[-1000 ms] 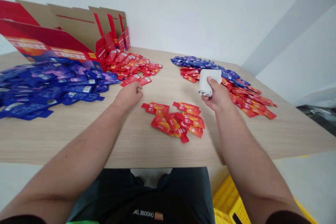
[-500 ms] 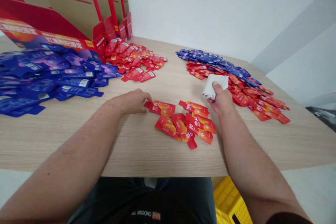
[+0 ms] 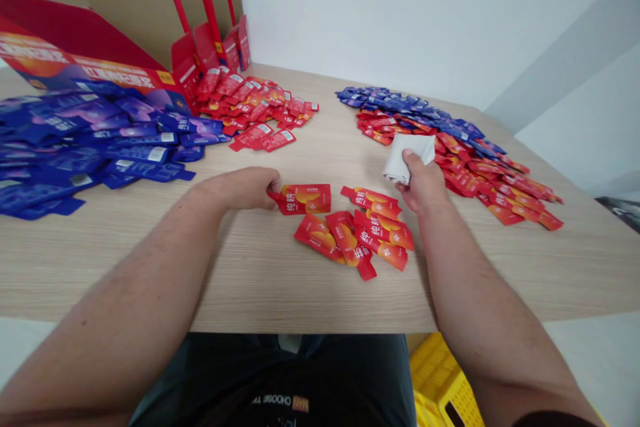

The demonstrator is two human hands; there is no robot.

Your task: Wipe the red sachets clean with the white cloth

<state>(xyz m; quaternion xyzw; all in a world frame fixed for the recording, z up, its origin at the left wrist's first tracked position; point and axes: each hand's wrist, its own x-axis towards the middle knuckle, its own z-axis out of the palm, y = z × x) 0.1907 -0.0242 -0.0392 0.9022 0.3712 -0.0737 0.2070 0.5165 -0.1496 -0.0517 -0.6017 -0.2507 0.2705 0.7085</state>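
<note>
My left hand [image 3: 255, 188] is closed on the narrow neck end of a red and orange pouch [image 3: 306, 199], whose printed face is up. In my right hand [image 3: 423, 180] is a folded white cloth [image 3: 404, 153], pinched with the thumb on top. Between my hands, nearer the table's front edge, lie several more loose red pouches [image 3: 383, 230], partly overlapping. The closest one to the held pouch is a tilted red pouch [image 3: 319, 238] just below it.
Blue pouches [image 3: 100, 133] are heaped at the left, before red printed cartons [image 3: 120, 73]. A red pouch pile [image 3: 255, 103] lies beside them. At the right, blue pouches [image 3: 415, 107] border red pouches [image 3: 500, 183]. Below the table [image 3: 240, 293] stands a yellow crate [image 3: 445, 380].
My left hand has closed on the pouch's neck end, and the pouch has shifted slightly left and turned straighter. My right hand still holds the cloth in nearly the same place.
</note>
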